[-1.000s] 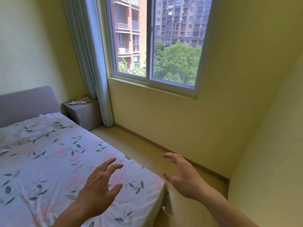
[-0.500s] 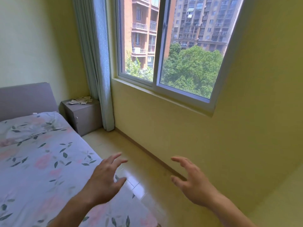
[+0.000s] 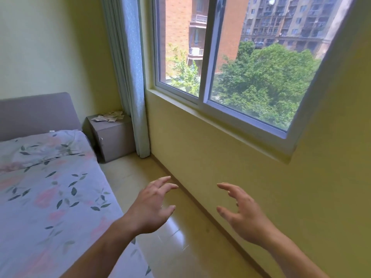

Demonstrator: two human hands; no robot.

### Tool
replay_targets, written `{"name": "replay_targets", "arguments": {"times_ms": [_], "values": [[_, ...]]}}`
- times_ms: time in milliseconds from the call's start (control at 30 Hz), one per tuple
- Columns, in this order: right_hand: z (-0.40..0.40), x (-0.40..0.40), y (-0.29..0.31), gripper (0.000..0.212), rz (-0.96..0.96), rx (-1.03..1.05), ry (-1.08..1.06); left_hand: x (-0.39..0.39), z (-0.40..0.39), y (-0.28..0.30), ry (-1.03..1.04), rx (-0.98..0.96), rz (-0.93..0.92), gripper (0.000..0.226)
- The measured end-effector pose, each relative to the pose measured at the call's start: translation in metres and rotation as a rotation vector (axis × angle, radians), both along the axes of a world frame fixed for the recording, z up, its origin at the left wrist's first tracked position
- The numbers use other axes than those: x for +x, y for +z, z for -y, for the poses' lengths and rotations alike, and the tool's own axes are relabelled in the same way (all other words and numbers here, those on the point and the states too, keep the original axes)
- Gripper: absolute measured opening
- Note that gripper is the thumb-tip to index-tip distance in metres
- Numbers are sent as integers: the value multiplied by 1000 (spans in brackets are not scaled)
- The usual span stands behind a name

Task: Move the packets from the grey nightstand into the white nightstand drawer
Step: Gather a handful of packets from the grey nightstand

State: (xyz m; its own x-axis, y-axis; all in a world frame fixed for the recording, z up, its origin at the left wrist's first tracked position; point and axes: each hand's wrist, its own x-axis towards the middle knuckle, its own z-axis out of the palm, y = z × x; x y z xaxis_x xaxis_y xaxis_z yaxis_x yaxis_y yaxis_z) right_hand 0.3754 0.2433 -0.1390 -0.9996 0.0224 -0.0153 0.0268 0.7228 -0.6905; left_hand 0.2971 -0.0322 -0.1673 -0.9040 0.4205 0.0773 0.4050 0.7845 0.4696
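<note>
Lying loose atop grey nightstand [image 3: 112, 135], far corner: packets [image 3: 108, 117], likely light, flat, limp; pinch by edges. Left hand [image 3: 149, 207], right hand [image 3: 244, 215]: fingers apart, empty, well short.

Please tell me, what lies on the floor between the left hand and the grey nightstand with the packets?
In the head view, only bare floor lies between the left hand and the grey nightstand; the packets rest on its top.

packets [image 3: 108, 117] on nightstand [image 3: 114, 137], bed [image 3: 50, 187] left, curtain [image 3: 134, 97] right
</note>
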Motion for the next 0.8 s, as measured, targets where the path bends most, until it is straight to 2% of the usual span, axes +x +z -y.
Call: {"name": "replay_targets", "arguments": {"times_ms": [167, 300, 600, 800], "values": [[-68, -102, 0, 58, 33, 23, 127, -60, -41, -8, 174, 0, 41, 54], [-87, -186, 6, 58, 19, 55, 241, -89, -53, -3, 305, -7, 54, 54], [2, -345, 15, 59, -32, 24, 597, -132, 10, 13, 664, -20, 65, 51], [60, -454, 9, 61, -56, 57, 699, -221, 70, 1, 779, 22, 64, 51]]}}
